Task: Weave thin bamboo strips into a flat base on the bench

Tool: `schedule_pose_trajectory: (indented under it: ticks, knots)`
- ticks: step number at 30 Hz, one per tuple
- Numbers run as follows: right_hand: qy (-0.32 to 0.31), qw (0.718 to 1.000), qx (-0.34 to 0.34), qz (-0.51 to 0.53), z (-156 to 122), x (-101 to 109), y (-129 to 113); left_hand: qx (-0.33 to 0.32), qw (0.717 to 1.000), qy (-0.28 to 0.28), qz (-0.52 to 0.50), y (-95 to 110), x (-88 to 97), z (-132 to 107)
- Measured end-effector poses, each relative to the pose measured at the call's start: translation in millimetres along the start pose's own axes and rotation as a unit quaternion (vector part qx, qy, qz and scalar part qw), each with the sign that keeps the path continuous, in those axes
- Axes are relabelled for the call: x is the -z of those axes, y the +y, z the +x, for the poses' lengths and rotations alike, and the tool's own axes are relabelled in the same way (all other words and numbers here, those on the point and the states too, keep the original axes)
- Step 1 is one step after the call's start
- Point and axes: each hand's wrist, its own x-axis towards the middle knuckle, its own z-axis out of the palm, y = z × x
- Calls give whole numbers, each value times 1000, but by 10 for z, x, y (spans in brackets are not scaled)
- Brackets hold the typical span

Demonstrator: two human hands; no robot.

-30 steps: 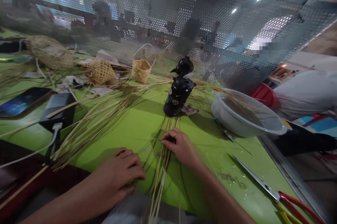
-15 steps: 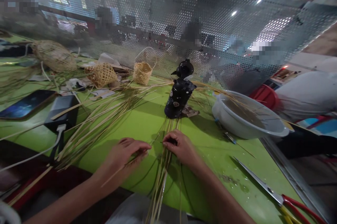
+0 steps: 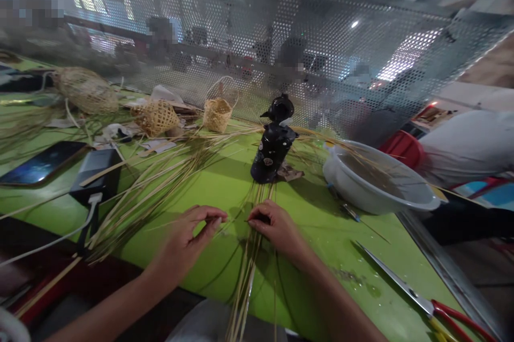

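My left hand (image 3: 187, 237) hovers just over the green table (image 3: 209, 181), thumb and forefinger pinched on a thin bamboo strip (image 3: 176, 220) that runs off to the left. My right hand (image 3: 277, 227) rests with fingers curled, pressing down on a bundle of thin bamboo strips (image 3: 247, 272) that runs from the table's near edge toward a black bottle (image 3: 273, 141). The two hands are a few centimetres apart.
A white basin (image 3: 377, 179) stands at right, red-handled shears (image 3: 417, 296) near the right front edge. A loose pile of strips (image 3: 152, 181), a power bank (image 3: 96, 168) with cable and a phone (image 3: 40, 162) lie left. Small woven baskets (image 3: 217, 112) sit before a perforated metal screen (image 3: 321, 53).
My left hand has lifted off the table, moved right toward the right hand and pinched a single strip. The right hand has stayed on the bundle.
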Motion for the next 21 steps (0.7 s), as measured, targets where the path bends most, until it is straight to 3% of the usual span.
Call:
schedule_pose_trajectory:
  ticks: [3, 7, 9, 12, 15, 21]
  knots:
    - [4, 1000, -1, -9, 2, -6, -8, -14, 1000, -10, 13, -2, -23, 1]
    - [10, 1000, -6, -21, -4, -12, -46, -66, 990, -96, 84, 3, -42, 5]
    - [14, 1000, -12, -26, -8, -12, -70, -70, 982, -108, 136, 7, -37, 35]
    - [17, 999, -18, -33, -13, -9, -99, -73, 967, -104, 223, 6, -35, 127]
    - [18, 999, -11, -40, -16, -13, -104, -84, 944, -138, 287, 12, -70, 246]
    - [42, 998, 25, -25, -20, 5, -66, -92, 922, -197, 321, 58, -158, 457]
